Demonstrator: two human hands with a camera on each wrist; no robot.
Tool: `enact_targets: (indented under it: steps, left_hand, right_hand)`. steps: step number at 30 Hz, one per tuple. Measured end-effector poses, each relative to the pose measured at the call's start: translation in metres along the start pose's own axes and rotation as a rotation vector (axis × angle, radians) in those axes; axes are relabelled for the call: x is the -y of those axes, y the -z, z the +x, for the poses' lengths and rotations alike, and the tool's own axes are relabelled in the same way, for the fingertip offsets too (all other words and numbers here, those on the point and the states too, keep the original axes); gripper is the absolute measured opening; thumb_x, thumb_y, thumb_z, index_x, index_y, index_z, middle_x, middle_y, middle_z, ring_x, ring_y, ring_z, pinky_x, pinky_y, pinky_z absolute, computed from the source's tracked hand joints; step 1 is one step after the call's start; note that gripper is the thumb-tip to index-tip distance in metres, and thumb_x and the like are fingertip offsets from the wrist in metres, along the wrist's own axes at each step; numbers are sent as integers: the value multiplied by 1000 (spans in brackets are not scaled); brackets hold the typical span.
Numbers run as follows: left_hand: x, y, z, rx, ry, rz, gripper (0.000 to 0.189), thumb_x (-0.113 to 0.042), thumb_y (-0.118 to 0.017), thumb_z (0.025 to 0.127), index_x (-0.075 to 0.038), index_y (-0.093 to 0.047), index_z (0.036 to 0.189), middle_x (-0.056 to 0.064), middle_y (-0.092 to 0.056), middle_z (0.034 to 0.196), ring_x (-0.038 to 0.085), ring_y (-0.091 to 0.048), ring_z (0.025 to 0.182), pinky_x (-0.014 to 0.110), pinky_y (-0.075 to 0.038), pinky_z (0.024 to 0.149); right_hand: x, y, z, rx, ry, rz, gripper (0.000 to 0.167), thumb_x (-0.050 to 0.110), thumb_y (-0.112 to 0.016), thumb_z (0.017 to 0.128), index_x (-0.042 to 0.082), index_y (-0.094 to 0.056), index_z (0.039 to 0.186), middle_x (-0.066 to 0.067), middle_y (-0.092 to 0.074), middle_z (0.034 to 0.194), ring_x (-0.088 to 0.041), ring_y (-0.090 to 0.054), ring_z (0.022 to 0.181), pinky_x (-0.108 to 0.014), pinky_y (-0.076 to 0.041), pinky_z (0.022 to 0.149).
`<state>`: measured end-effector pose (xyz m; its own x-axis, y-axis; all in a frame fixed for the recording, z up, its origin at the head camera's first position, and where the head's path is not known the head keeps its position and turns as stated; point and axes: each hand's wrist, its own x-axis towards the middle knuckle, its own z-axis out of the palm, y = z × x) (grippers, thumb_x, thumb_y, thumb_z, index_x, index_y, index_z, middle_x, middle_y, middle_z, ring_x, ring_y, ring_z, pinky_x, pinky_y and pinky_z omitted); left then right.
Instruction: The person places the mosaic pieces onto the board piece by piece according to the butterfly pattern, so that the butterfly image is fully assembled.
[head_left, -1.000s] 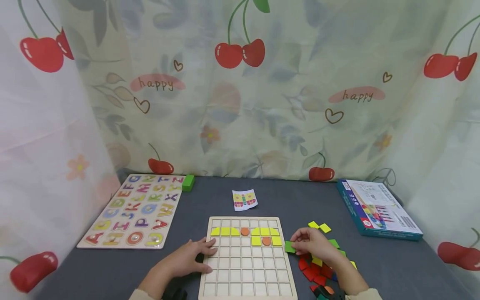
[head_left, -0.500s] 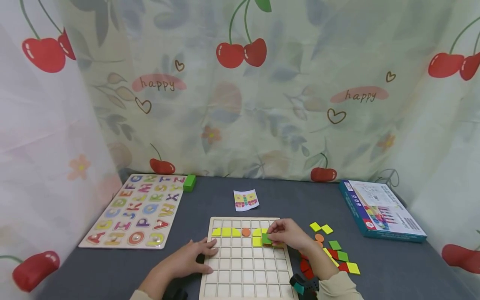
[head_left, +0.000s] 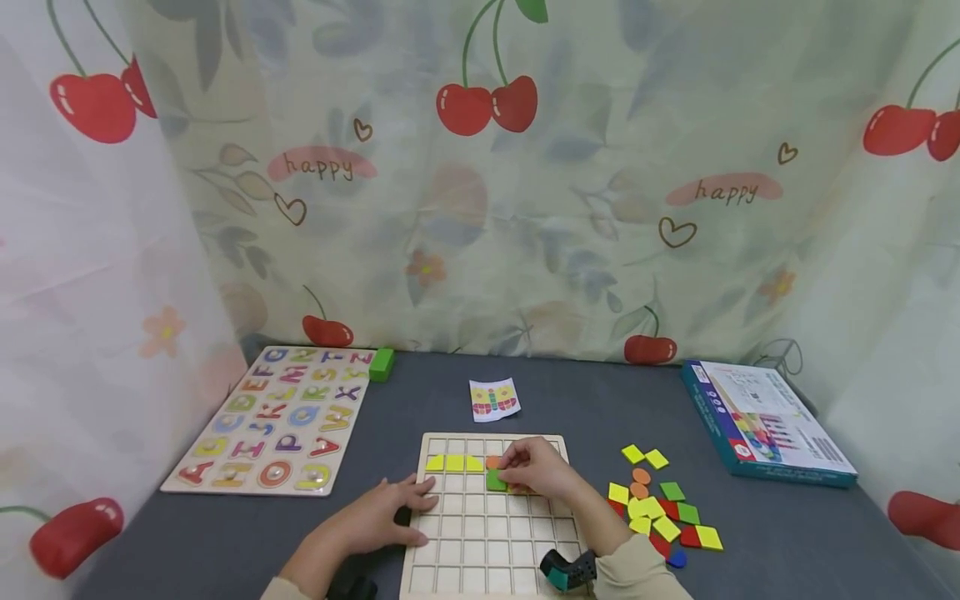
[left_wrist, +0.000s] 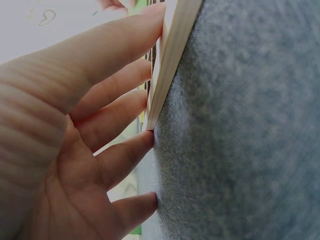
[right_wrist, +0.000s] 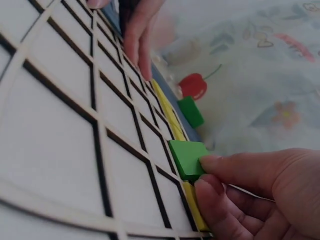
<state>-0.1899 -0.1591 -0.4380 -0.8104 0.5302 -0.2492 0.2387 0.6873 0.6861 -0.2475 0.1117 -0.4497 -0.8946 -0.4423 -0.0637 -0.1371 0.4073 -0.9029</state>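
My right hand [head_left: 542, 468] pinches a green square tile [right_wrist: 188, 159] between thumb and fingers, over the wooden grid board [head_left: 474, 528] just below an orange round tile [head_left: 492, 462]. Yellow tiles [head_left: 454, 463] fill cells left of that orange piece; more yellow shows beside the right fingers in the right wrist view. My left hand [head_left: 386, 512] rests at the board's left edge, thumb and fingers spread and straight. In the left wrist view, the left fingertips [left_wrist: 145, 100] touch the board's side edge and the little finger reaches the grey cloth.
Loose yellow, red, green, orange and blue tiles [head_left: 666, 528] lie right of the board. Behind it is a small butterfly picture card [head_left: 493, 401]. An alphabet puzzle board [head_left: 277, 425] and a green block [head_left: 382, 365] stand left, a flat box [head_left: 772, 421] right.
My right hand has carried the green tile leftward from beside the board's right edge to a cell under the orange round tile. The left hand has stayed at the left edge.
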Motion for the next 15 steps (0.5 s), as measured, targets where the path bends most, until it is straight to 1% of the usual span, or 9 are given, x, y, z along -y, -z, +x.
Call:
enact_targets:
  steps: [5,8,11,15]
  left_hand:
    - [0,0,0,-4,-2,1,60,-32,-74,77,-9,-57,129,8,-41,146,38,-24,140,67,-7,109]
    - [0,0,1,-2,-5,5,59,-32,-74,77,-8,-57,129,8,-41,146,39,-24,140,68,-7,108]
    - [0,0,2,-2,-6,8,60,-31,-74,77,-8,-57,129,9,-41,146,39,-24,140,68,-7,108]
    - [1,-1,2,-2,-3,6,60,-31,-74,76,-8,-57,129,9,-41,146,40,-23,140,69,-7,107]
  right_hand:
    - [0,-6,2,-44,14,-82,9,6,-71,80,-1,-66,83,-1,-59,67,-8,-53,55,-21,-47,50]
    - [0,-7,2,-57,29,-123,6,4,-71,79,-1,-68,82,0,-59,67,-8,-52,55,-19,-47,49]
    - [2,-7,1,-55,46,-155,5,2,-71,78,-1,-70,82,-1,-61,68,-8,-52,56,-18,-46,49]
    - [2,-6,0,-31,50,-166,7,4,-71,79,-1,-71,84,-2,-63,72,-7,-53,57,-18,-46,50]
